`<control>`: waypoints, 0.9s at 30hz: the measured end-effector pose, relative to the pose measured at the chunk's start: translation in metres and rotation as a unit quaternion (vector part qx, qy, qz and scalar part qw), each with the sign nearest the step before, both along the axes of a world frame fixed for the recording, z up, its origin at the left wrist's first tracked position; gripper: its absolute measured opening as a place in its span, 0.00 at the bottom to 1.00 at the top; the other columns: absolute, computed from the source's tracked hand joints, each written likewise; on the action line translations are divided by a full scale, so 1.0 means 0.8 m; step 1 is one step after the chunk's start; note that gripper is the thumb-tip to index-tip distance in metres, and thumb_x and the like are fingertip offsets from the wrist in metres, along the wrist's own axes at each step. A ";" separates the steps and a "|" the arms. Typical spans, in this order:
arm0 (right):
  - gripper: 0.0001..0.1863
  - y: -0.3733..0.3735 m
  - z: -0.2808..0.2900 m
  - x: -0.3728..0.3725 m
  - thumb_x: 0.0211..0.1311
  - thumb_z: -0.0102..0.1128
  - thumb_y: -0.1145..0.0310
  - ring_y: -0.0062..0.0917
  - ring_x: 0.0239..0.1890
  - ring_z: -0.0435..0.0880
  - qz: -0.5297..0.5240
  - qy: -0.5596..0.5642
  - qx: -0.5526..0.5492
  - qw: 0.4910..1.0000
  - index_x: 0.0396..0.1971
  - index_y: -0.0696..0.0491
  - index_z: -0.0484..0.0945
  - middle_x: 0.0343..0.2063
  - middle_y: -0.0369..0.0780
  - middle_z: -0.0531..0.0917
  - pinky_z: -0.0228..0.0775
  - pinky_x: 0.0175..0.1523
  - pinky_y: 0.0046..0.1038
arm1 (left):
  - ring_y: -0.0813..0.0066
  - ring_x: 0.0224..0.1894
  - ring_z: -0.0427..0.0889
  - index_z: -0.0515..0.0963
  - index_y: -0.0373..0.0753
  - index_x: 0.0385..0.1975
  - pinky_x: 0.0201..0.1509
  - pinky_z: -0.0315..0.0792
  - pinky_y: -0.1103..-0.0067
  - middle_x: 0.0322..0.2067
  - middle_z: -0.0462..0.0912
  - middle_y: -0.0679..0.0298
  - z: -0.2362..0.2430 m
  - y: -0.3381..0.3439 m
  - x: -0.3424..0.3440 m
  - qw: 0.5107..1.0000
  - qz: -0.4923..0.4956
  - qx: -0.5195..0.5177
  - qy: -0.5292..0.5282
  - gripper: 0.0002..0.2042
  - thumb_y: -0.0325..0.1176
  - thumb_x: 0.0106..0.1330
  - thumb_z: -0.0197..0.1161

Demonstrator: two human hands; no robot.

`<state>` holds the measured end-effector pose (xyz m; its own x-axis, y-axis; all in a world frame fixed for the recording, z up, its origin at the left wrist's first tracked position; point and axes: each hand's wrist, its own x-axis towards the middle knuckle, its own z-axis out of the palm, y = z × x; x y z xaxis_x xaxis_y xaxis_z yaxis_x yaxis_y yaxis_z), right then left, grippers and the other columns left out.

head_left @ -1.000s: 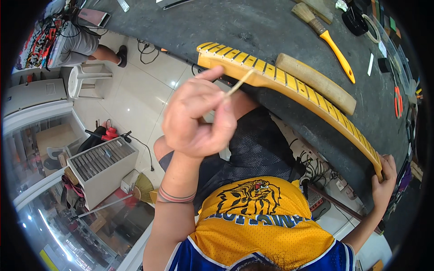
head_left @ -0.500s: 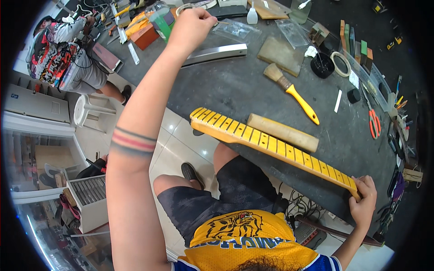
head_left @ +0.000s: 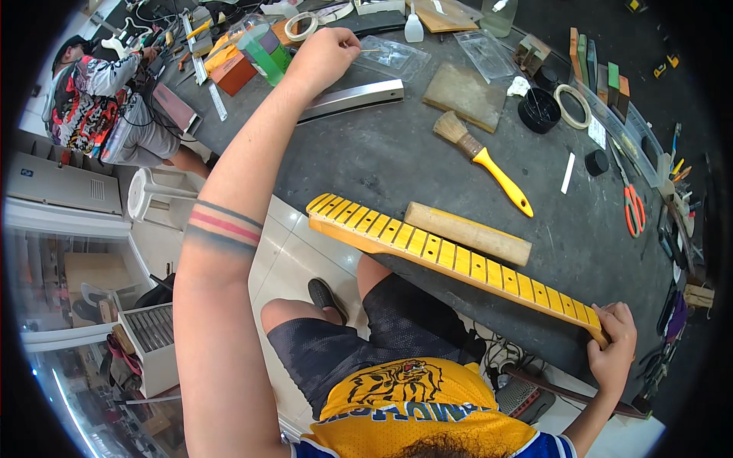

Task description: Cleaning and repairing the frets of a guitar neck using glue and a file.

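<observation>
A yellow guitar neck [head_left: 458, 259] with dark frets and dot inlays lies slantwise along the bench's near edge, fretboard up. Its right end is gripped by my right hand [head_left: 613, 343], fingers wrapped round it. Near the neck's far side lies a pale wooden block [head_left: 469, 233], rounded like a bar. My left hand [head_left: 327, 59] reaches to the far side of the bench, fingertips pinched on a thin wooden stick [head_left: 370, 50]. The stick points right, over a clear plastic sheet or bag [head_left: 395, 57] holding a small smear or blob.
Around these lie a yellow-handled brush [head_left: 500, 179], a flat stone-like block [head_left: 466, 95], a metal bar [head_left: 351, 101], a green-liquid bottle [head_left: 267, 57], a black round dish [head_left: 539, 111], tape [head_left: 573, 107] and red-handled scissors [head_left: 634, 210]. Another person [head_left: 107, 99] works at upper left.
My left hand has come down slightly nearer, bringing the stick to the clear plastic. The whole view has shifted a little; my right hand keeps its grip on the neck.
</observation>
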<state>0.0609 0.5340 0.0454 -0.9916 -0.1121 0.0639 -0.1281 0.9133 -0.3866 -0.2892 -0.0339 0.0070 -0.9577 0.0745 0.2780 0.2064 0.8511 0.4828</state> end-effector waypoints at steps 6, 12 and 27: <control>0.29 -0.002 0.000 0.001 0.37 0.57 0.83 0.45 0.42 0.81 -0.001 0.000 -0.003 1.000 0.46 0.69 0.87 0.33 0.50 0.77 0.76 0.54 0.38 | 0.57 0.44 0.90 0.89 0.36 0.52 0.55 0.81 0.66 0.40 0.93 0.51 -0.002 0.001 0.004 0.997 0.021 -0.074 0.000 0.14 0.39 0.78 0.66; 0.29 0.001 -0.001 0.000 0.37 0.56 0.83 0.45 0.43 0.81 0.005 -0.004 -0.002 1.000 0.47 0.69 0.87 0.34 0.50 0.77 0.76 0.55 0.37 | 0.43 0.51 0.90 0.87 0.40 0.53 0.58 0.82 0.58 0.46 0.93 0.48 0.004 0.003 0.007 0.985 0.004 -0.171 0.019 0.14 0.40 0.81 0.60; 0.30 -0.002 0.000 0.000 0.37 0.57 0.83 0.45 0.43 0.81 -0.007 -0.010 -0.001 1.000 0.47 0.69 0.88 0.33 0.50 0.78 0.76 0.55 0.38 | 0.41 0.52 0.90 0.87 0.41 0.54 0.59 0.82 0.54 0.46 0.93 0.48 0.001 0.009 -0.001 0.972 0.019 -0.234 0.000 0.13 0.40 0.83 0.59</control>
<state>0.0608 0.5325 0.0454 -0.9943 -0.0978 0.0435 -0.1070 0.9145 -0.3902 -0.2897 -0.0268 0.0077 -0.9621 0.1571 0.2227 0.1704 0.9845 0.0417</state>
